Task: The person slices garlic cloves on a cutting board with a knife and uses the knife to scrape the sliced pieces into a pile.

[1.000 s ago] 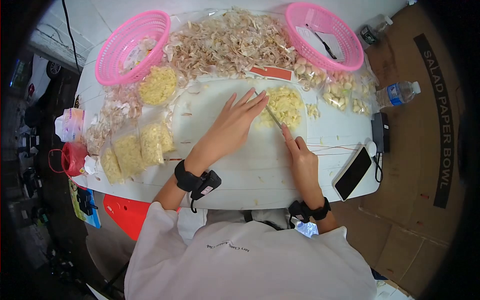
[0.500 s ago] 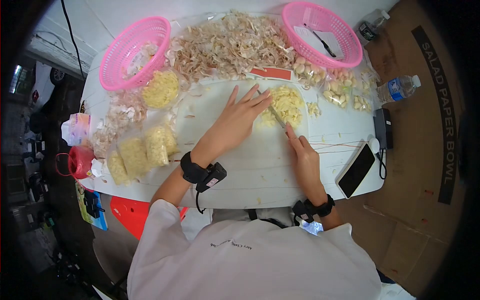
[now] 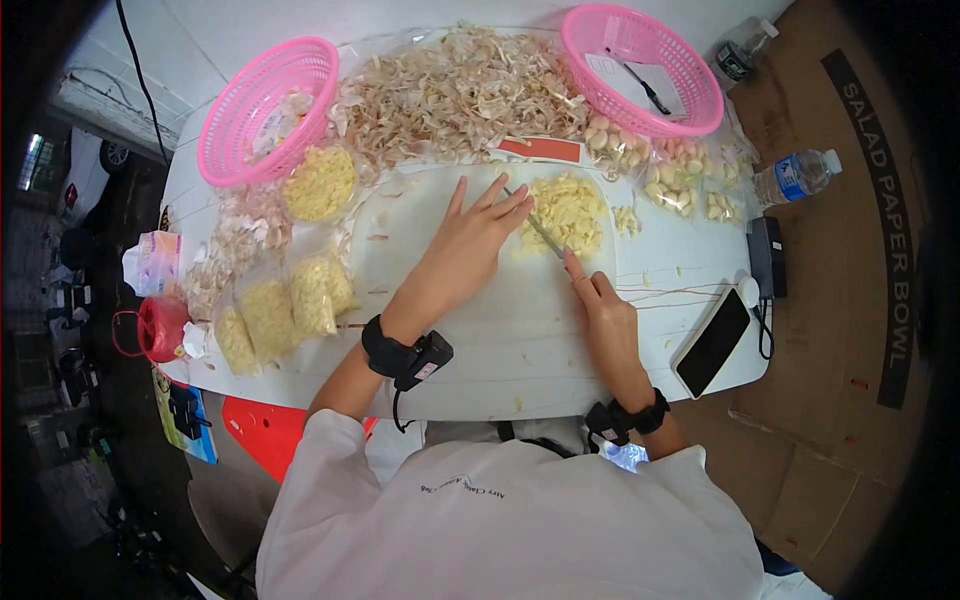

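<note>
Knife (image 3: 545, 236) and chopped garlic (image 3: 572, 212) lie right of the middle of the worktop (image 3: 655, 262), toward its far edge, on a pale cutting board (image 3: 440, 345). The right hand (image 3: 607, 312) is closed around the knife's handle, index finger stretched toward the blade. The left hand (image 3: 470, 240) is open, palm down and fingers spread, its fingertips over the blade's far end; how hard they press cannot be told. The garlic is heaped just right of the blade. Each wrist wears a black strap with a small box.

A broad mound of papery peel (image 3: 460, 95) runs along the far edge, between a pink basket (image 3: 222, 118) at the far left corner and another pink basket (image 3: 692, 75) at the far right. Bags of chopped garlic (image 3: 270, 312) sit toward the left edge, bags of whole cloves (image 3: 672, 185) toward the right. A phone (image 3: 713, 343) lies by the near right corner, a water bottle (image 3: 802, 177) at the right edge. A big cardboard sheet (image 3: 800, 390) printed "SALAD PAPER BOWL" stands beyond that edge.
</note>
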